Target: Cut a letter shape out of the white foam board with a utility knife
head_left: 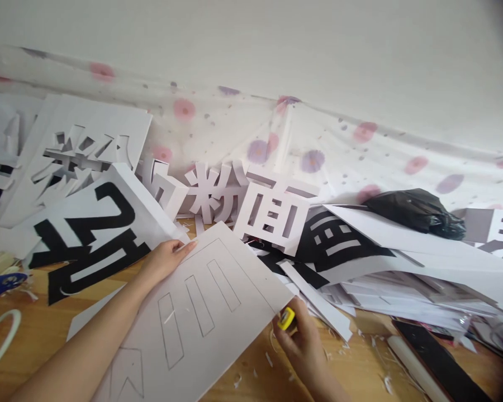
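Over the bench [251,374], I see the left hand [165,262] pinching the outlined white board [224,329] at its edge; by its right corner, the right hand [299,332] has its grip wrapped around a yellow tool [286,318].

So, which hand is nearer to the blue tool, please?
Left. The left hand, on the edge of the white board, is right of the blue tool; the right hand, holding a yellow object by the board's right corner, is farther right.

White shavings [387,384] and black-printed paper [90,243] lie on the wooden table [260,392].
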